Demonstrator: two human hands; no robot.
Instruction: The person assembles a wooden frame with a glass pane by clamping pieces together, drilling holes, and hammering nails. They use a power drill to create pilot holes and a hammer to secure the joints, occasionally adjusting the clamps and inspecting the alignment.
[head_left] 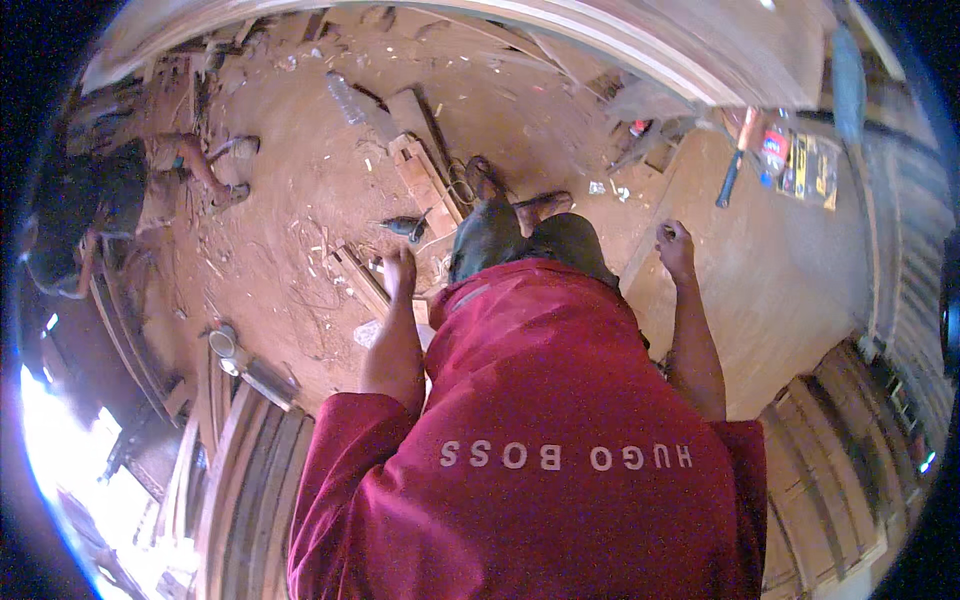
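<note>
My left hand hangs by my left side, above some wooden pieces on the ground; how its fingers lie is not clear. Out to the right, my right hand is raised over a wide, flat board, its fingers curled in loosely. Whether anything small is inside that curl cannot be seen. A dark teal power tool lies on the ground just beyond my left hand. Beside it is a pale wooden workpiece, close to my legs. Both hands are apart from these things.
Right of me are a black-gripped hand tool, a red-labelled bottle and a yellow-black packet. A large wooden panel spans the far side. Planks stand behind me. Another person is at the left.
</note>
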